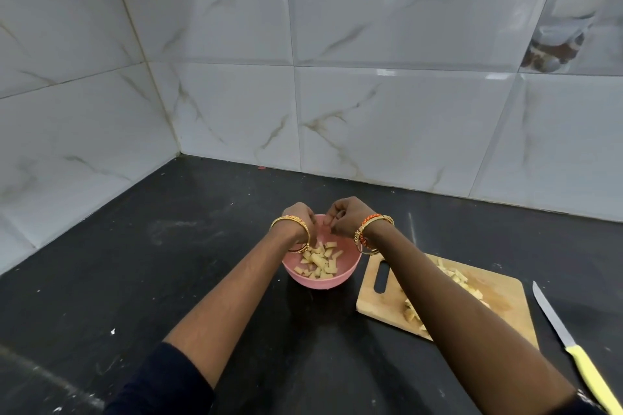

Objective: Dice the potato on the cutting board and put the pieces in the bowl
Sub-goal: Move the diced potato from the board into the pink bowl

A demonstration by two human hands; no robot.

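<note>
left hand (298, 217) fingers: point down into the bowl (320, 280); tips blurred, contents of the hand not readable.
right hand (340, 217) palm: turned away; what it holds, if anything, not visible.
bowl far rim: covered by both hands.
potato pieces on cutting board (445, 300): partly hidden under right forearm; count unreadable.
knife (569, 340) handle: cut off by bottom right edge.
reflection in upper right wall tile (553, 44): smeared, not identifiable.

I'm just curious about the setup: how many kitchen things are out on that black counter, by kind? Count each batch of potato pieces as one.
Bowl, pink: 1
Cutting board, wooden: 1
Knife, yellow handle: 1
Batches of potato pieces: 2, one in the bowl, one on the board
Total: 5
</note>
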